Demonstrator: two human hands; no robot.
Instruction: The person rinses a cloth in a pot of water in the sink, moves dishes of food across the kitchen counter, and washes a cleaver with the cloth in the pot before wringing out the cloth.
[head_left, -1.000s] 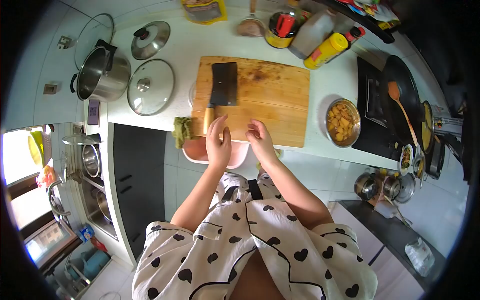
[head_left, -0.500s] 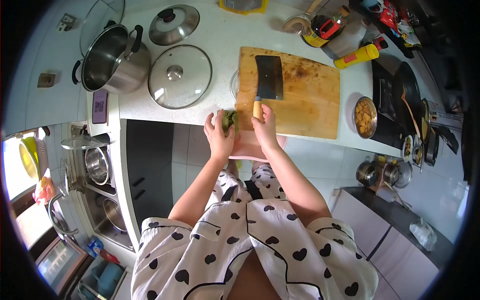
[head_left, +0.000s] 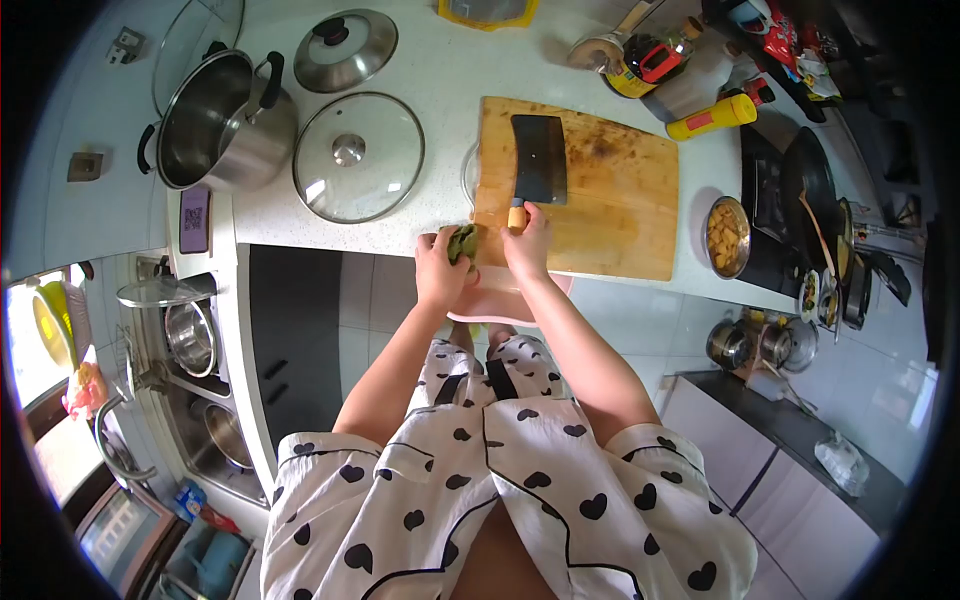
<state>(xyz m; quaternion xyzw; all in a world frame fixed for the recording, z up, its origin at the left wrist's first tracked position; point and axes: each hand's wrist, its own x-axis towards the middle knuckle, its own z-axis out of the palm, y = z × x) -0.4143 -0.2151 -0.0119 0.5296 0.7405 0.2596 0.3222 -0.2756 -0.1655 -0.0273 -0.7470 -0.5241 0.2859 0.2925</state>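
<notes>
At the counter's front edge, my left hand [head_left: 440, 272] has its fingers closed around a crumpled green thing [head_left: 462, 243]; whether it is a cloth or leaves I cannot tell. My right hand [head_left: 527, 245] is beside it, its fingers at the wooden handle of a cleaver [head_left: 540, 160]. The dark blade rests over the wooden cutting board [head_left: 620, 235], pointing away from me. Below both hands, a pink basin [head_left: 500, 305] shows partly under the counter edge.
Left on the counter are a steel pot [head_left: 215, 125], a glass lid [head_left: 360, 185], a steel lid [head_left: 345, 50] and a phone [head_left: 195, 220]. To the right sit a bowl of yellowish chunks [head_left: 727, 237], a yellow bottle [head_left: 712, 117] and a wok [head_left: 808, 180].
My left hand has shifted slightly right and its fingers have closed more around the green thing. My right hand has moved slightly, covering more of the cleaver's handle; the cleaver stays on the board.
</notes>
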